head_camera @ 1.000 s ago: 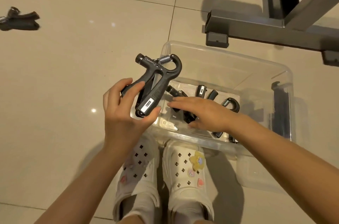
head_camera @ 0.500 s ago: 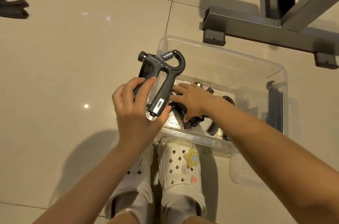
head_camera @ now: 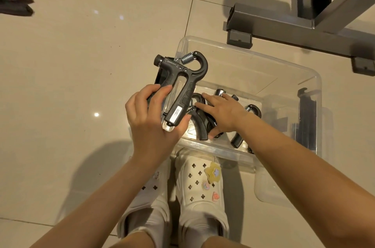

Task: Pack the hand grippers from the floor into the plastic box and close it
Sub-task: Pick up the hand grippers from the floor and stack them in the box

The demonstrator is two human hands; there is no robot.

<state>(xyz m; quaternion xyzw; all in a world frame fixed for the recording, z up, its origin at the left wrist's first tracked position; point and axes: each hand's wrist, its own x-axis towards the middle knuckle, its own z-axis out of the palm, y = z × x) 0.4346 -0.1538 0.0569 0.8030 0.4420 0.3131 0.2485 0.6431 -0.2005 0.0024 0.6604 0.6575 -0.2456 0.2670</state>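
Packing step: your left hand (head_camera: 154,124) grips black spring hand gripper (head_camera: 183,89) over near-left corner of clear plastic box (head_camera: 280,65). Your right hand (head_camera: 221,113), fingers spread flat, presses grippers inside box. Next: clear space, lower it in.

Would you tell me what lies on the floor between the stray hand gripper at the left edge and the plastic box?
Head view: only bare floor tile separates stray gripper from box.
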